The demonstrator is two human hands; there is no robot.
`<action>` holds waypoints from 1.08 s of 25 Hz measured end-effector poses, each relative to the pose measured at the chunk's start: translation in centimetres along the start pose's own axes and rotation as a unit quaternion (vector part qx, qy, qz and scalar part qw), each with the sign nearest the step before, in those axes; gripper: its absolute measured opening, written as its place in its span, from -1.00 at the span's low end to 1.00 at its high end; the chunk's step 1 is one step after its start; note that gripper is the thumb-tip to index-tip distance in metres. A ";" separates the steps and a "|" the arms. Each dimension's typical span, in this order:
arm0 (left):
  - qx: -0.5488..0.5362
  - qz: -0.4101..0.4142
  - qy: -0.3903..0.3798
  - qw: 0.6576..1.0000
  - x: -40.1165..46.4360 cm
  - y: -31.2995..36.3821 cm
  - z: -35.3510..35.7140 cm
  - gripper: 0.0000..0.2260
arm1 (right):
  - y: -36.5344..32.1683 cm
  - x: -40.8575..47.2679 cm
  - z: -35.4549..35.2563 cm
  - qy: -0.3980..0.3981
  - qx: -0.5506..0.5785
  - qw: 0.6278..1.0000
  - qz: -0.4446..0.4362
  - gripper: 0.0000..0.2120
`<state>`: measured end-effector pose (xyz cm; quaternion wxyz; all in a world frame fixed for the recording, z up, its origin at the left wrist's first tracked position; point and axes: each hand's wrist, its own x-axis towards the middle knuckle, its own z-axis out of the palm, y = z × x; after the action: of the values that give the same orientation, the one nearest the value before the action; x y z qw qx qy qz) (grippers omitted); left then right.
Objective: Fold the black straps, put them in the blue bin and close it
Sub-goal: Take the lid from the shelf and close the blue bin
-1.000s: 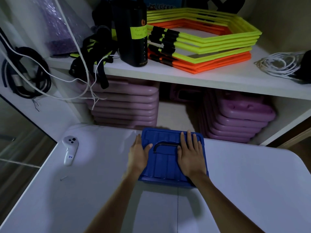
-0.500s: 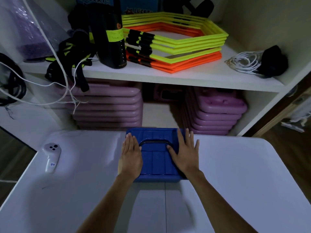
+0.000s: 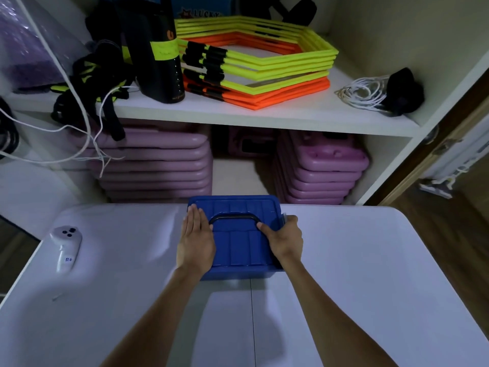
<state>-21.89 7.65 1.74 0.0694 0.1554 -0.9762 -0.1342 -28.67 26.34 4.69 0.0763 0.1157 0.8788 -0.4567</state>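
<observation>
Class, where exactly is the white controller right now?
In the head view, the white controller lies on the white table, at its left edge, left of the blue bin.

White table (image 3: 370, 274), closed blue bin (image 3: 239, 247), white controller (image 3: 66, 247), perhaps a remote

White table (image 3: 370, 274), white shelf unit (image 3: 264, 120) behind, wooden floor (image 3: 449, 234) right, dim light.

Storage room w/ white shelf (image 3: 264, 120), stacked agility hexagons (image 3: 264, 67), purple step boards (image 3: 158, 165)
</observation>
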 end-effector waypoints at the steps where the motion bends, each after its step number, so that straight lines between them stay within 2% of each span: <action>1: 0.002 -0.001 -0.004 1.000 0.0 0.0 0.0 -0.52 | -0.3 -0.4 0.1 0.023 -0.045 0.999 -0.013 -0.44; 5: 0.002 -0.005 -0.006 1.000 0.0 0.1 0.1 -0.51 | -1.4 -1.3 1.1 0.062 -0.184 0.978 -0.071 -0.54; 8: 0.006 -0.006 -0.015 1.000 0.1 0.0 0.0 -0.52 | -1.1 -1.4 2.5 0.057 -0.313 0.938 -0.141 -0.56; 12: -0.001 0.001 -0.005 1.000 -0.1 -0.2 0.1 -0.51 | 0.7 -0.1 2.6 -0.011 -0.370 0.895 -0.248 -0.40; 14: -0.007 0.001 -0.002 1.000 0.1 -0.1 0.2 -0.51 | 1.1 0.4 2.4 -0.041 -0.393 0.877 -0.274 -0.31; 19: -0.009 0.005 0.021 1.000 0.4 -0.3 0.5 -0.52 | 1.4 0.5 2.9 -0.048 -0.424 0.852 -0.301 -0.24; 23: -0.019 0.020 0.005 1.000 1.2 -0.9 0.6 -0.51 | 0.5 0.9 2.3 -0.102 -0.408 0.869 -0.260 -0.37; 25: -0.110 0.013 -0.007 0.994 1.9 -0.7 -1.0 -0.51 | -0.9 0.0 0.7 -0.147 -0.336 0.899 -0.241 -0.40; 27: -0.212 -0.006 0.070 0.975 -0.1 -0.4 -3.0 -0.53 | -2.1 -1.9 -2.4 -0.102 -0.184 0.948 -0.240 -0.41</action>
<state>-21.11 6.63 4.52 0.1684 0.1516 -0.9173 -0.3275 -27.48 26.89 8.16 0.0735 -0.1615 0.9369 -0.3013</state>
